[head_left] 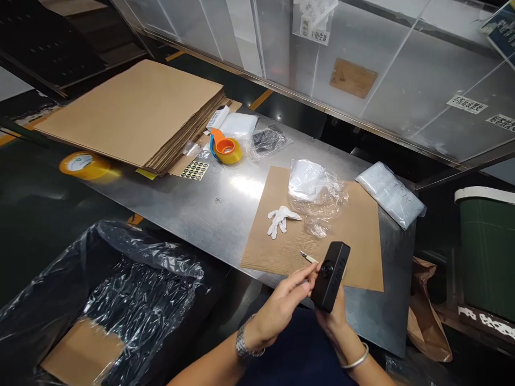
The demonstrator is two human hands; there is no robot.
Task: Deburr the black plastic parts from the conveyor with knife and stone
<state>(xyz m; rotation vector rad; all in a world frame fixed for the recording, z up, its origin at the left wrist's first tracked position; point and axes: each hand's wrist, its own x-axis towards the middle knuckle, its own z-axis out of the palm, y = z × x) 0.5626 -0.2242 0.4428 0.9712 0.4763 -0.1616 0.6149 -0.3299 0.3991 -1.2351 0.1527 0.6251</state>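
Note:
A black rectangular box (330, 277) with raised markings is held tilted over the near edge of the table. My right hand (333, 317) grips it from behind and below, its fingers mostly hidden. At the box's left edge, my left hand (287, 301) has its fingers drawn together against it. Just beyond those fingertips is a slim knife with a pale handle (309, 258); whether it lies on the cardboard or is held, I cannot tell. White gloves (280, 220) lie on the cardboard sheet (360, 236), near clear plastic wrap (317, 227) and a white packet (306, 179).
Stacked cardboard sheets (137, 110) cover the table's far left, beside tape rolls (83, 164), an orange tape dispenser (225, 146) and round stickers (195, 170). A white plastic-wrapped pack (390, 194) lies right. A black-plastic-lined container (137, 289) stands lower left; a green bin (486, 252) stands right.

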